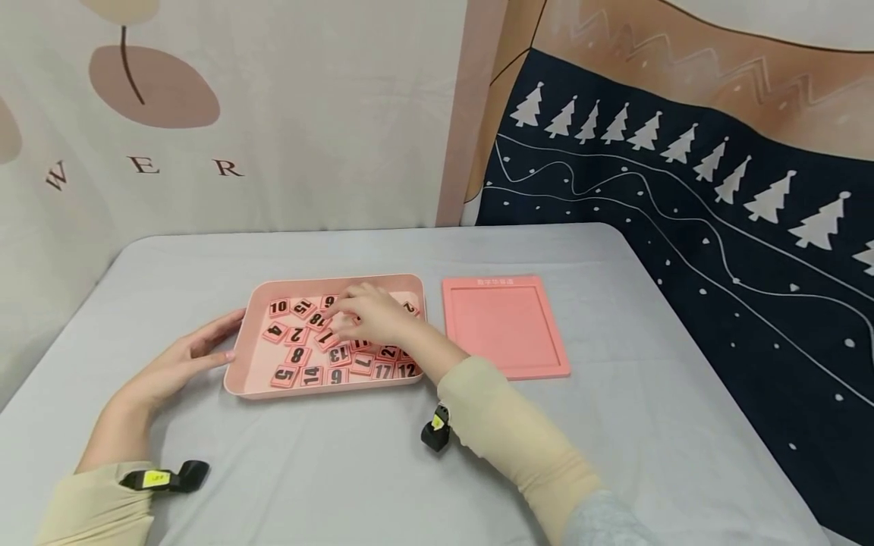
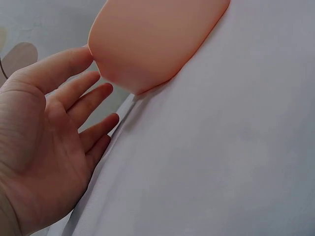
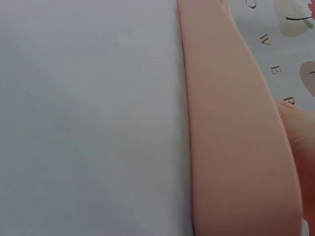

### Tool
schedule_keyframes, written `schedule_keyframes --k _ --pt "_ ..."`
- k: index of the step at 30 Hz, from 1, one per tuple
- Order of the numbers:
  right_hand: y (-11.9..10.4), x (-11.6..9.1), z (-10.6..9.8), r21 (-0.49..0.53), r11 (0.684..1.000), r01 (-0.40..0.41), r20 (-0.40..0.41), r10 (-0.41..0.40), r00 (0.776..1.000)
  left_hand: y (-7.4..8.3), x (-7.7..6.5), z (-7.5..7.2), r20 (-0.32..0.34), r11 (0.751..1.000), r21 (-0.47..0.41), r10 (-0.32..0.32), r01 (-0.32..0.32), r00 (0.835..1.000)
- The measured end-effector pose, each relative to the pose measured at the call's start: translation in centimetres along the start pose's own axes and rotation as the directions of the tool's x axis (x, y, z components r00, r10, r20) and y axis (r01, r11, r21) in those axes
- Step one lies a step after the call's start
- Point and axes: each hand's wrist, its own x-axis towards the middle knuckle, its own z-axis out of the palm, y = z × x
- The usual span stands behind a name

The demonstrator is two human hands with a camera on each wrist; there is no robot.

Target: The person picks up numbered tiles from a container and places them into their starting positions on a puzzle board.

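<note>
Touching a tray [image 1: 256, 359] on grey cloth [image 1: 307, 462], curtains [image 1: 328, 136] behind, our left hand [image 1: 179, 358] spreads. We can't tell if our right hand [image 1: 372, 313] grips.

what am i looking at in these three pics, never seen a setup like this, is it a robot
No robot here: these are a person's two bare hands. The widest picture comes from a camera worn on the head, looking forward and down. The other two come from cameras on the wrists, probably the small black devices by the sleeves. On the cloth-covered table lies a pink tray of loose number tiles, with a flat pink framed board to its right. The left hand touches the tray's left end. The right hand reaches in over the tiles; whether it pinches one can't be made out.
</note>
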Motion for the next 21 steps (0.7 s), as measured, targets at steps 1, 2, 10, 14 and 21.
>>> schedule_keyframes --k 1,2,10,14,21 --pt "-0.02 0.18 0.17 -0.003 1.0 -0.001 0.005 0.001 1.0 0.01 -0.04 -0.01 0.002 1.0 0.0 0.001 -0.001 1.0" --pt "-0.01 0.35 0.35 -0.006 1.0 -0.002 0.011 0.002 1.0 0.03 -0.07 -0.01 0.004 1.0 -0.001 0.004 -0.004 1.0" --pt "0.17 0.95 0.85 -0.061 0.998 0.001 0.047 0.001 0.999 0.49 -0.07 0.28 0.018 1.0 -0.019 0.021 -0.021 1.0" --pt "0.1 0.94 0.89 -0.063 0.998 -0.002 0.057 0.005 0.998 0.64 -0.04 0.4 0.01 0.999 -0.026 0.025 -0.024 1.0" --pt "0.17 1.14 1.17 -0.054 0.999 0.005 0.076 -0.001 0.997 0.51 -0.11 0.33 0.004 0.999 -0.027 0.031 -0.031 1.0"
